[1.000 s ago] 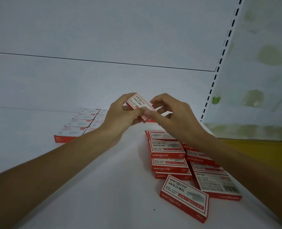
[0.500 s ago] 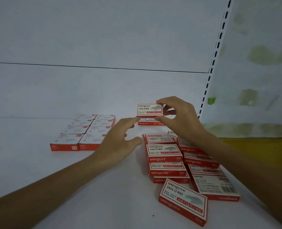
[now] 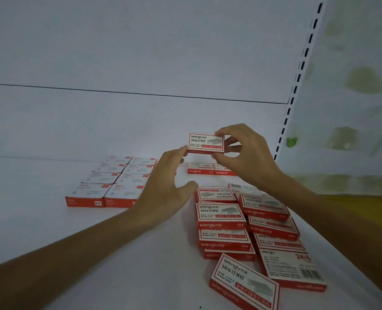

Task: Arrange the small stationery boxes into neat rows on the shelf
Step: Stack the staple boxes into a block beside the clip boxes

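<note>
My right hand (image 3: 246, 157) pinches a small red-and-white staple box (image 3: 205, 143) by its right end, holding it in the air above two staple boxes (image 3: 210, 169) set side by side at the back of the white shelf (image 3: 40, 231). My left hand (image 3: 163, 189) is spread with straight fingers, and its fingertips touch the held box's lower left corner. A loose pile of staple boxes (image 3: 248, 222) lies on the right below my right forearm. On the left, orange-and-white paper clip boxes (image 3: 116, 182) stand in two tidy columns.
The shelf's white back panel (image 3: 141, 121) rises just behind the boxes. A slotted upright (image 3: 297, 86) marks the shelf's right end, with a small green clip (image 3: 292, 142) beyond it. A yellow surface (image 3: 360, 206) shows to the far right.
My left hand let go of the staple box and opened, now touching only its corner. My right hand turned the box level and carried it back over the two placed boxes.
</note>
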Tool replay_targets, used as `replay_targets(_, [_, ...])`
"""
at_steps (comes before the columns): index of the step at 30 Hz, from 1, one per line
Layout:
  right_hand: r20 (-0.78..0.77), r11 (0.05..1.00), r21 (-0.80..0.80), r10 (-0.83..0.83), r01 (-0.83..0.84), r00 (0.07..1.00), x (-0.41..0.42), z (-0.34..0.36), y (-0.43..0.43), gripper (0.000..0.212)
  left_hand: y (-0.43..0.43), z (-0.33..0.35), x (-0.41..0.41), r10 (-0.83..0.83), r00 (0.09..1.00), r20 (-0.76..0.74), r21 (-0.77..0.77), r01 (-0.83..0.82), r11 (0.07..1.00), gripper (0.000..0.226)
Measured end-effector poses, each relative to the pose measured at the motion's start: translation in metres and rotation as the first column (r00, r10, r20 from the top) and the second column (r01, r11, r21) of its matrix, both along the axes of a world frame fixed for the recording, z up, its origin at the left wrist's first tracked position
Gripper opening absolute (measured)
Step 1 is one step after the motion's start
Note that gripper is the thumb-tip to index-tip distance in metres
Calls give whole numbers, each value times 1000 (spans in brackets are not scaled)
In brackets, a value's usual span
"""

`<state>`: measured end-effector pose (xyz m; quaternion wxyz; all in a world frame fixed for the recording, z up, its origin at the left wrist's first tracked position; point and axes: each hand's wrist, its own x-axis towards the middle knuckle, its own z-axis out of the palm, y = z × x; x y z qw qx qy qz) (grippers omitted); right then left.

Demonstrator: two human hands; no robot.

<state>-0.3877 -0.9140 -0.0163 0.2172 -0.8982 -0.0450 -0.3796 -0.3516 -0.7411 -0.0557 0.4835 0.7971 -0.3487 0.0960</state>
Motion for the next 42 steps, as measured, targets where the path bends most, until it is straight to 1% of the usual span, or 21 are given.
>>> replay_targets(3, [-29, 1000, -5, 14, -14, 999, 4, 2, -5, 40, -2, 3, 5, -6, 1000, 12, -6, 6, 1000, 57])
replay_targets(6, [-107, 999, -33, -15, 12, 994, 9, 1, -10, 40, -3, 3, 10, 11, 1000, 3, 15, -11, 1000, 49])
replay_targets(9, [-198, 996, -69, -66, 54, 978, 17, -7, -15, 41, 0, -4, 14, -22, 994, -108, 24, 25, 999, 48])
replay_targets(11, [-338, 994, -82, -90, 66, 937, 23, -13, -20, 41, 1, -10, 15, -19, 984, -178, 62, 31, 998, 44])
replay_targets(13, [-526, 993, -110, -101, 50, 844, 30, -19, -25, 36, 2, -14, 16, -3, 984, -179, 133, 27, 991, 38])
replay_targets(14, [-589, 991, -127, -105, 36, 801, 33, -21, -26, 33, 1, -16, 16, -1, 986, -165, 157, 27, 987, 36])
replay_targets(15, [-616, 990, -136, -110, 32, 780, 36, -23, -26, 32, 1, -17, 15, -6, 988, -152, 173, 32, 984, 33])
replay_targets(18, [-616, 989, -141, -125, 48, 778, 45, -25, -27, 34, 0, -18, 13, -52, 992, -116, 212, 75, 974, 26])
replay_targets(25, [-622, 983, -165, -166, 79, 765, 58, -29, -28, 38, -1, -22, 14, -60, 992, -110, 298, 91, 950, 31])
replay_targets(30, [-616, 978, -206, -167, 47, 770, 58, -26, -23, 38, 0, -22, 15, -70, 993, -94, 308, 95, 947, 31])
replay_targets(42, [-585, 977, -207, -160, 44, 795, 52, -32, -25, 37, 2, -22, 15, -58, 996, -69, 313, 76, 947, 33])
